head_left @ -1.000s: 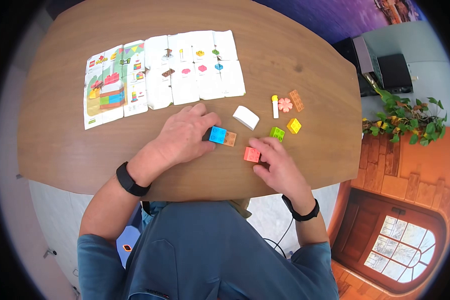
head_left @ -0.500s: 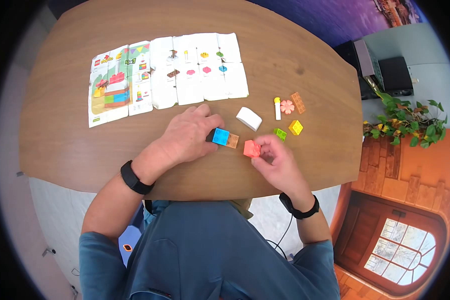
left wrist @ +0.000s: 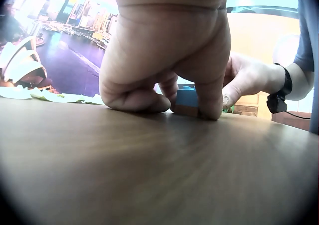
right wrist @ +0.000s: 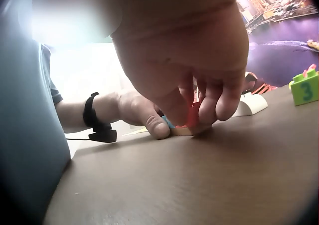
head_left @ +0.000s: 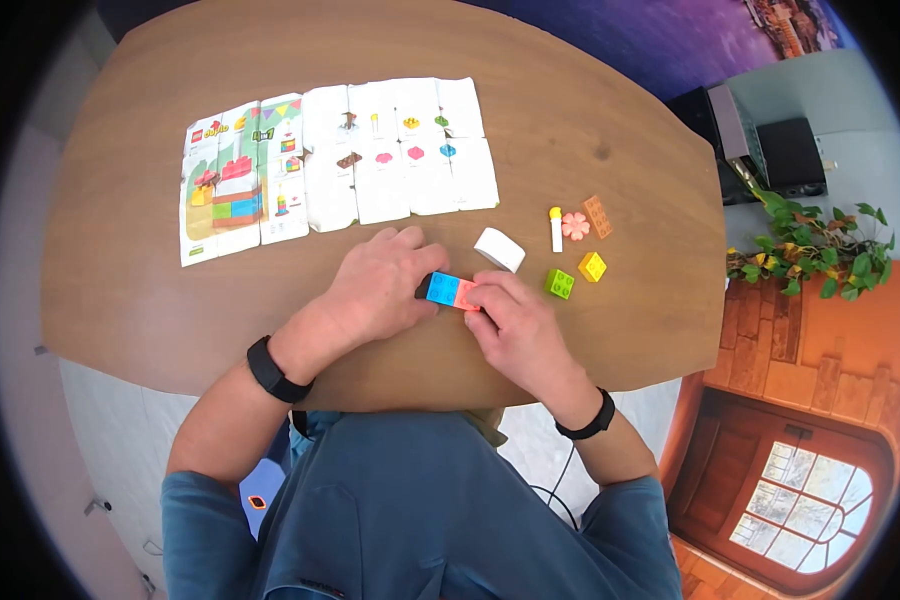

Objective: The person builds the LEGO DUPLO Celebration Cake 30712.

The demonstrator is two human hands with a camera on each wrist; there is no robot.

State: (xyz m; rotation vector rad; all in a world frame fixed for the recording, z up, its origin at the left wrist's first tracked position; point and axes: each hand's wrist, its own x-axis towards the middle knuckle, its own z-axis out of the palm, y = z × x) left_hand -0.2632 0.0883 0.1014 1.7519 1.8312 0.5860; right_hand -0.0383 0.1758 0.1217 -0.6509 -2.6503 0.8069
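On the desk [head_left: 150, 300], grips blue brick [head_left: 443, 289] with left hand [head_left: 375, 280], pinches red brick [head_left: 464, 294] with right hand [head_left: 520, 325], just beside blue, over brown brick [right wrist: 183, 132]; best to square edges, then press straight down.

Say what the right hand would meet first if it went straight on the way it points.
Probably the blue square plastic brick, right beside the coral plastic brick that the right hand pinches; any gap is unclear.

Wooden table [head_left: 170, 320]; pale floor [head_left: 536, 440]; purple mural [head_left: 685, 35]; paned window [head_left: 792, 503].
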